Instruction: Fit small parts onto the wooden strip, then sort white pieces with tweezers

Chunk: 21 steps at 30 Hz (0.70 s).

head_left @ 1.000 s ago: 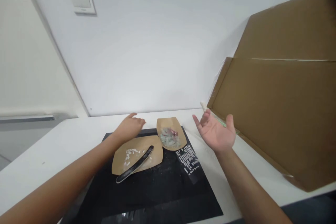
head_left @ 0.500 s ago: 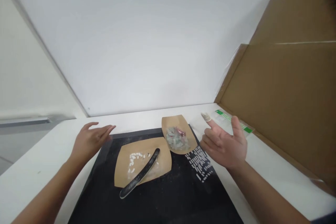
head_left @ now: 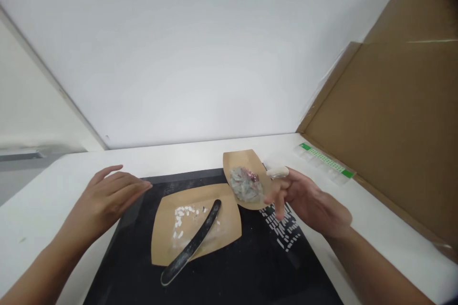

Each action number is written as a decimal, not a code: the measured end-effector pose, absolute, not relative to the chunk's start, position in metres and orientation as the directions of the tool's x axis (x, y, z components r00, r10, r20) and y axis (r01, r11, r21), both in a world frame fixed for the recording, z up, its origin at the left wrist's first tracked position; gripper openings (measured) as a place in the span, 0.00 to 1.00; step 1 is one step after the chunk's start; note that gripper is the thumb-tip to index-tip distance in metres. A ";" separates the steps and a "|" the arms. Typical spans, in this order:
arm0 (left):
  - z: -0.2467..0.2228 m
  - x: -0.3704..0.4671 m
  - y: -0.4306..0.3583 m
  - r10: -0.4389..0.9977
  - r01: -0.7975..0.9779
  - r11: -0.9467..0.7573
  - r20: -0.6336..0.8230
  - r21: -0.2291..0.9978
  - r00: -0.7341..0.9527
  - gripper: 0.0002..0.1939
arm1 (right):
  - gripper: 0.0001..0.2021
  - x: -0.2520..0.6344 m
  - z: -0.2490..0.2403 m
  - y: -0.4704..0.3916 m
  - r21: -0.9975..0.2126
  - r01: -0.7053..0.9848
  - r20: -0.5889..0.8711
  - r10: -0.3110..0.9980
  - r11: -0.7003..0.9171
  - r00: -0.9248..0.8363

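Observation:
My left hand [head_left: 110,195] hovers at the left edge of the black mat, its fingers stretched out and nothing in them. On the right, my right hand [head_left: 311,200] is raised, fingers apart, beside the smaller brown paper tray [head_left: 236,159]. A white finger cover [head_left: 277,172] sits on its index finger. Crumpled clear plastic scraps with a bit of red [head_left: 246,185] lie in that tray. A curved black nail file [head_left: 193,243] rests across the larger brown paper tray [head_left: 162,228], which holds small white pieces [head_left: 179,217].
Under the trays is a black mat [head_left: 229,271] on a white table [head_left: 171,155]. Rows of small pale strips [head_left: 281,228] lie on the mat's right side. A clear case with a green-edged label [head_left: 327,159] lies by the cardboard panel [head_left: 393,138]. A white wall stands behind.
My right hand has turned, its thumb and fingers now lower and partly over the pale strips. My left hand has turned palm down. The view has shifted slightly.

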<state>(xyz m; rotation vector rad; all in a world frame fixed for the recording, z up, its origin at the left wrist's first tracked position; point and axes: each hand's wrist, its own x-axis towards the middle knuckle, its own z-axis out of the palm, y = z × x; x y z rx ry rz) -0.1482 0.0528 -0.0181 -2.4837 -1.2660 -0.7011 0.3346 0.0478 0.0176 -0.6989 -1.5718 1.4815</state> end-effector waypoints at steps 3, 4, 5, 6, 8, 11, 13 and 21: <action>-0.017 -0.147 0.051 0.688 0.819 -0.574 0.534 -0.015 0.492 0.12 | 0.23 0.333 0.013 0.049 -0.976 -0.076 0.217 0.852 0.206 -0.477; -0.017 -0.146 0.050 0.693 0.825 -0.565 0.531 -0.021 0.488 0.12 | 0.22 0.332 0.011 0.050 -0.974 -0.038 0.213 0.857 0.222 -0.468; -0.018 -0.144 0.050 0.698 0.831 -0.555 0.528 -0.028 0.484 0.11 | 0.21 0.330 0.009 0.051 -0.969 0.014 0.213 0.865 0.246 -0.454; -0.019 -0.143 0.050 0.703 0.837 -0.546 0.525 -0.035 0.480 0.11 | 0.20 0.329 0.007 0.052 -0.957 0.078 0.222 0.876 0.280 -0.429; -0.022 -0.141 0.050 0.697 0.841 -0.540 0.539 -0.038 0.472 0.11 | 0.18 0.326 0.003 0.056 -0.899 0.242 0.274 0.900 0.365 -0.340; -0.025 -0.137 0.049 0.665 0.821 -0.571 0.571 -0.028 0.482 0.17 | 0.10 0.325 -0.005 0.063 -0.743 0.468 0.405 0.878 0.478 -0.254; -0.025 -0.133 0.047 0.656 0.820 -0.571 0.584 -0.029 0.478 0.24 | 0.06 0.326 -0.010 0.067 -0.654 0.544 0.458 0.848 0.525 -0.268; -0.015 -0.118 0.034 0.616 0.764 -0.640 0.542 -0.077 0.571 0.34 | 0.06 0.319 -0.011 0.069 -0.448 0.754 0.376 0.866 0.481 -0.330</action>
